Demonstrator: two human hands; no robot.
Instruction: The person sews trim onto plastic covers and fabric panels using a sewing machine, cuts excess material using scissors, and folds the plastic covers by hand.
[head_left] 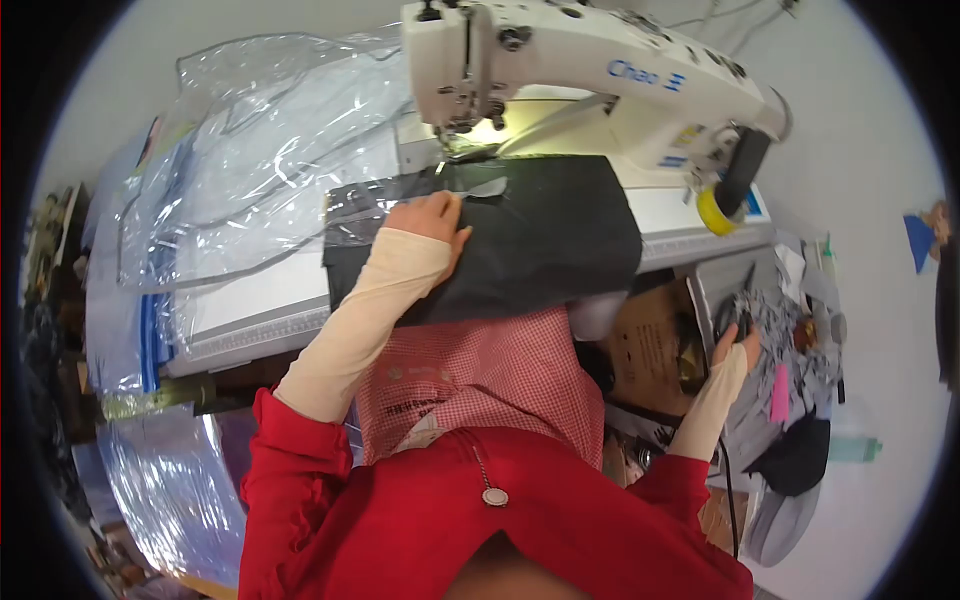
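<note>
My left hand (430, 220) rests on a black fabric panel (560, 230), its fingers curled and pressed together on the cloth just in front of the needle area. Clear plastic film (365, 200) lies over the panel's left part, and a small pale strip (485, 188) shows by my fingertips. The sewing machine (570, 60) stands over the panel's back edge, its lamp lit. Off to the right, my right hand (735, 345) is closed around the dark handles of what look like scissors (738, 312), above a tray of grey scraps (775, 345). Some of its fingers are hidden.
A large clear plastic piece with grey edging (270, 150) spreads over the table's left side. A cardboard box (645, 340) sits below the table edge. A yellow tape roll (715, 210) hangs by the machine. Plastic sheets (165, 490) lie at lower left.
</note>
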